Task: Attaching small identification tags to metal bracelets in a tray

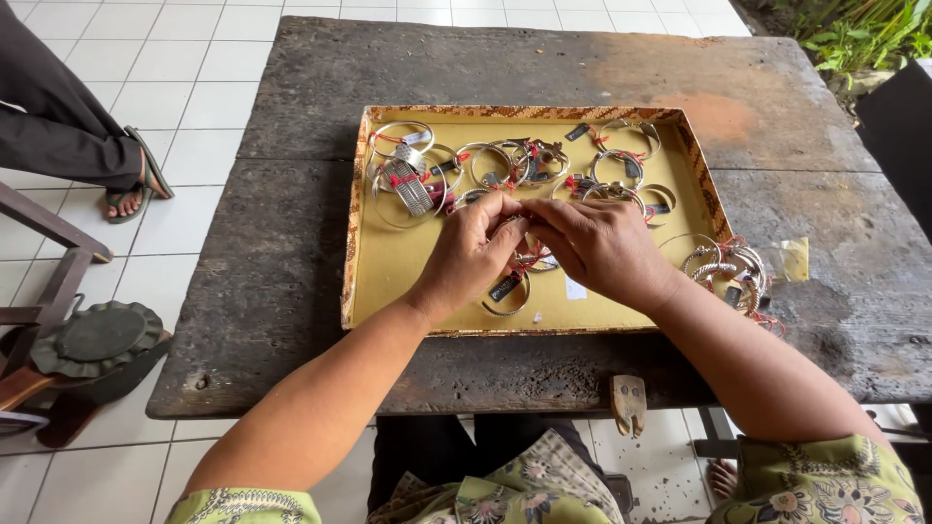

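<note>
While resting over the yellow tray (388,281), left hand (473,254) and right hand (600,248) are together pinching a silver bangle (507,296) with red thread; more bangles (413,175) are lying beyond.

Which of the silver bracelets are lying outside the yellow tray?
The heap of bracelets by the right wrist, on the dark wooden table beyond the tray edge; the others lie inside.

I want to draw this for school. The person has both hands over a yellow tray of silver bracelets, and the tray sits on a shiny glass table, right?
Nearly. Both the left hand and the right hand are over the yellow tray of silver bracelets, but the table is not shiny glass. The head view shows a dark, worn wooden table.
</note>
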